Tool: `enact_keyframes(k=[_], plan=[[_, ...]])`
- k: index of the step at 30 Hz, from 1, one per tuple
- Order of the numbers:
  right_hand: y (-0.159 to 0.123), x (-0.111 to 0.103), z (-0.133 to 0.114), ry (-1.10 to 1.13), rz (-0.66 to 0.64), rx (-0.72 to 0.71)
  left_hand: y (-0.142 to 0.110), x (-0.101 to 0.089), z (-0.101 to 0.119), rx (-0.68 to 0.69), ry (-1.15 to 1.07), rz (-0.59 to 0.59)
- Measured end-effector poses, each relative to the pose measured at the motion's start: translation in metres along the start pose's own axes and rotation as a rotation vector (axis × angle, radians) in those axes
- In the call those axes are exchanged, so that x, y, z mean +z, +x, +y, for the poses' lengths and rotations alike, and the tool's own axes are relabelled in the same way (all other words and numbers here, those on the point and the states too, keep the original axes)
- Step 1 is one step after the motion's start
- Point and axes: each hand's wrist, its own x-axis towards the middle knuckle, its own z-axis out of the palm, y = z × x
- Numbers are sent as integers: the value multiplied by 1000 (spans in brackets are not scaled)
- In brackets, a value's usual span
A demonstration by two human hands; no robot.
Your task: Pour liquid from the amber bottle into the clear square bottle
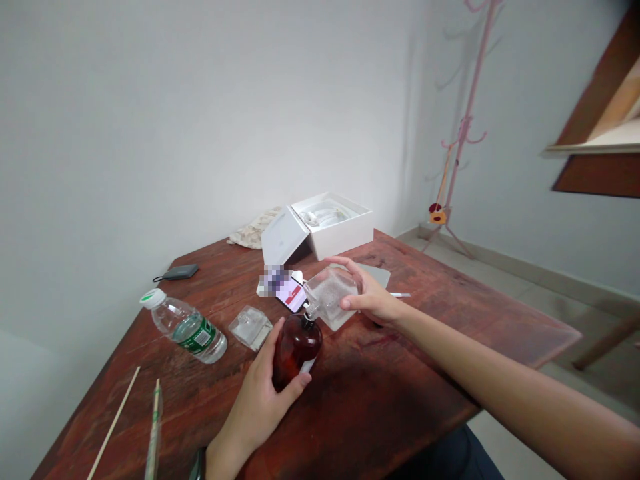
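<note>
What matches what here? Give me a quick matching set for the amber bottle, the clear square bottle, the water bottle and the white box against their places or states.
1 amber bottle
2 clear square bottle
3 water bottle
4 white box

a lying on its side
b open, at the table's far edge
c tilted in the right hand
d upright in the left hand

Pairs: 1-d, 2-c, 3-a, 4-b
</note>
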Motion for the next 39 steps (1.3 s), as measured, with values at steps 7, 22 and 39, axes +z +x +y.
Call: enact_keyframes(k=[7,22,39], plan=[[0,4,-3,8,-2,11,0,-1,1,-12,-3,-9],[1,3,-3,-2,9,4,0,-2,5,0,0,-2],[0,2,-2,-38,6,-31,1,-1,2,6,22,-8]])
